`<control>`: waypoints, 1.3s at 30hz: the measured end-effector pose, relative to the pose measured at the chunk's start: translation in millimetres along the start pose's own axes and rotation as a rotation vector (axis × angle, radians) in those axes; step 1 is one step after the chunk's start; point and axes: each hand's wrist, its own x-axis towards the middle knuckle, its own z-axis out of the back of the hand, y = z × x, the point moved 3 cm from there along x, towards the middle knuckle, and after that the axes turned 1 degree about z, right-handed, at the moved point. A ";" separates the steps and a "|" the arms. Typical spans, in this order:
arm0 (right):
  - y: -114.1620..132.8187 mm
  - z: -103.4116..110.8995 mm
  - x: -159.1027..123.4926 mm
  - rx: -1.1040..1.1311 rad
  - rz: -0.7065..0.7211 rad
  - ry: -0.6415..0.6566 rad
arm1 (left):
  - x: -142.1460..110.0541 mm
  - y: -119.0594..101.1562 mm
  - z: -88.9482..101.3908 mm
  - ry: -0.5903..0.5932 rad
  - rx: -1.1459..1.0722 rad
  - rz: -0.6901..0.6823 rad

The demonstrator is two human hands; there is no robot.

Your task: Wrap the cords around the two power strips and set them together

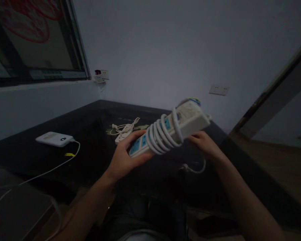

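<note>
A white power strip (193,117) with blue socket faces is tilted up over the dark tabletop, its far end raised to the right. Thick white cord (158,138) is wound several times around its middle. My left hand (126,152) grips the near end, thumb on one side and fingers on the other. Beside the underside of the strip, my right hand (203,142) has its fingers closed on the cord, the fingertips partly hidden behind the strip. Below that hand, the loose end of the cord curves down to a plug (186,168) close to the tabletop.
Behind my left hand, a smaller white power strip (124,133) with its own cord lies on the black table (90,167). A white power bank (55,139) with a cable rests at the left, near a yellow tag (70,154). Wall sockets (219,89) sit beyond the table.
</note>
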 end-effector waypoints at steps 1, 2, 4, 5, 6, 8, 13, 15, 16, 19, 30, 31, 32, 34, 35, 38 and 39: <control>1.4 -2.2 -5.1 -0.015 -0.001 0.016 | 4.5 6.2 2.0 -0.038 -0.002 0.022; 3.2 -5.2 -10.8 -0.035 0.005 0.029 | 8.7 12.2 3.4 -0.070 -0.003 0.043; 7.1 -13.4 -24.0 -0.069 0.023 0.055 | 15.8 23.8 4.4 -0.110 0.001 0.082; 8.7 -18.5 -31.5 -0.076 0.026 0.069 | 18.6 29.5 4.0 -0.118 0.006 0.100; 10.1 -24.1 -39.3 -0.080 0.025 0.082 | 21.0 35.4 3.0 -0.119 0.011 0.117; 12.6 -36.9 -54.8 -0.093 0.010 0.127 | 24.7 47.2 -0.1 -0.112 0.016 0.141; 25.6 -73.1 -85.5 -0.092 0.021 0.256 | 26.8 67.8 -10.3 -0.113 0.049 0.181; 32.3 -83.3 -93.4 -0.072 0.017 0.297 | 24.1 69.2 -13.8 -0.100 0.101 0.193; 35.7 -86.1 -96.5 -0.056 0.014 0.302 | 22.5 68.5 -15.2 -0.091 0.143 0.185; 44.8 -86.6 -103.6 0.000 0.002 0.277 | 18.4 65.2 -17.6 -0.077 0.285 0.138; 54.5 -76.4 -132.9 0.468 -0.284 0.365 | 11.8 79.1 -29.3 0.117 0.608 -0.018; 56.3 -74.5 -135.4 0.409 -0.255 0.355 | 9.7 81.6 -31.2 0.142 0.616 -0.009; 58.9 -73.0 -137.4 0.326 -0.211 0.341 | 7.6 83.8 -33.3 0.164 0.618 0.008; 65.9 -72.2 -139.8 0.159 -0.100 0.321 | 3.6 86.5 -37.5 0.188 0.615 0.050; 69.5 -72.8 -140.1 0.099 -0.050 0.321 | 2.2 86.8 -39.3 0.193 0.614 0.068; 78.4 -73.1 -137.6 0.027 0.044 0.328 | 0.9 83.9 -41.7 0.193 0.620 0.090; 80.5 -71.4 -135.7 0.011 0.062 0.320 | 1.3 81.9 -41.7 0.195 0.624 0.084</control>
